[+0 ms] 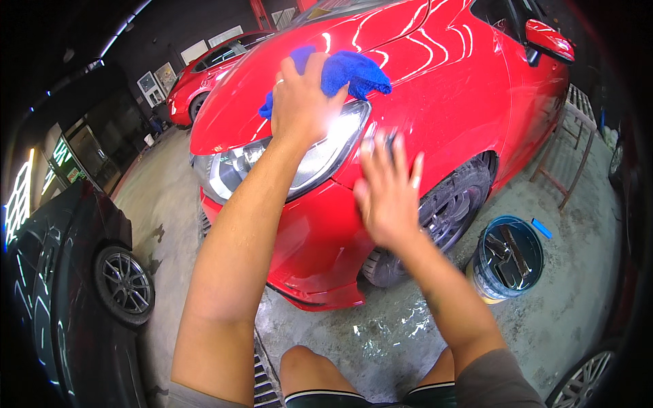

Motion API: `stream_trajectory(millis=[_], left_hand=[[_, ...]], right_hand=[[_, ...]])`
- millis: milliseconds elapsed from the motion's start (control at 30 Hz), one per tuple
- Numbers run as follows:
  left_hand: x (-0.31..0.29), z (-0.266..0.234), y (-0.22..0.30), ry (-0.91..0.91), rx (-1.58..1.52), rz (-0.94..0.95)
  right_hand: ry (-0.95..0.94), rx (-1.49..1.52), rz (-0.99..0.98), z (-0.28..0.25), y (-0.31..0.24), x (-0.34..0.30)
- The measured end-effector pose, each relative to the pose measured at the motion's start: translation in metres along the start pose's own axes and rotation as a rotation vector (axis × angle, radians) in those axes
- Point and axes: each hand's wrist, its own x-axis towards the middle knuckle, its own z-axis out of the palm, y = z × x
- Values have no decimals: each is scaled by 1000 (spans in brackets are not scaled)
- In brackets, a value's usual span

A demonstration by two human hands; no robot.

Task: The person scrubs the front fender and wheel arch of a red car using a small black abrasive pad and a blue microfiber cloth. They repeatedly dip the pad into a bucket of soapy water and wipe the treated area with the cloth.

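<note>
My left hand [303, 102] grips a blue cloth [354, 73] against the hood of a red car [435, 88], just above its headlight [340, 139]. Some of the cloth bunches out on both sides of the fingers. A ring shows on that hand. My right hand [389, 183] is stretched out over the front fender, beside the headlight and above the front wheel [454, 211]. Its fingers are extended, slightly smeared by motion, and no held object shows. Whether its palm touches the paint I cannot tell.
A blue bucket [484, 268] with dark tools inside stands on the wet floor by the front wheel. Behind it is a metal rack [568, 146]. A dark car [75, 272] stands at the left, another red car [183, 88] farther back. A drain grate [265, 377] runs beside my legs.
</note>
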Motion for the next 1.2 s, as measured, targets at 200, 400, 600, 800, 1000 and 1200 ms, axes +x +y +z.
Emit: stream_trajectory(millis=[200, 400, 600, 800, 1000, 1200], left_hand=[[4, -5, 5, 21, -53, 30], [-3, -17, 8, 45, -6, 119], [18, -12, 11, 27, 21, 94], [22, 2, 19, 51, 72, 10], [18, 10, 25, 65, 33, 31], [16, -1, 16, 89, 52, 26]], right_hand=[[100, -126, 8, -30, 37, 69], [-112, 79, -26, -6, -10, -25], [62, -135, 28, -35, 40, 84], [-99, 21, -105, -8, 6, -26], [93, -161, 37, -34, 46, 88], [-94, -14, -108, -23, 5, 3]])
